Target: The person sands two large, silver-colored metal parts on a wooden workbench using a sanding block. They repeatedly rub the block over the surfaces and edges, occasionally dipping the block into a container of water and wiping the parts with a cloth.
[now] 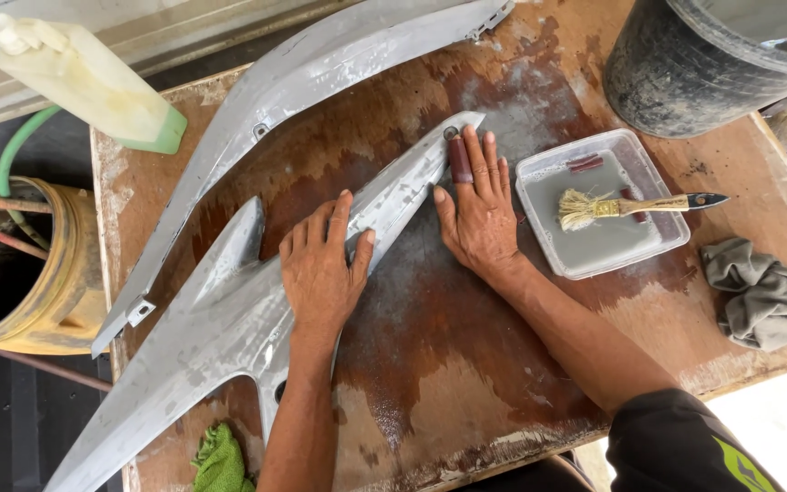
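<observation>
Sandpaper [460, 160], a small dark-red strip, lay under the fingers of our right hand [479, 211], which pressed it flat against the narrow tip of the grey fairing panel [257, 310] on the wet wooden table [448, 364]. That hand pinched nothing; its fingers lay together and extended, holding the strip down by pressure alone. Our left hand [322, 270] was spread open, palm down, across the middle of the same panel, steadying it.

We judged the strip to be light, limp and likely slick from the water, best held by flat finger pressure. The panel looked thin, stiff but somewhat springy plastic, light for its length, with a wet surface that could slide; bracing it at its broad middle seemed soundest.

Counting outward: we saw two grey panels, the second panel [321, 73] lying just beyond the first. One shallow clear tray [539, 169] of cloudy water sat just right of our right hand, with one brush [626, 208] across it and what seemed two more red strips in it. We also counted one grey rag [762, 292], one green cloth [220, 460], one black bucket [685, 73], one pale plastic bottle [93, 87] and one yellow drum [56, 292].
</observation>
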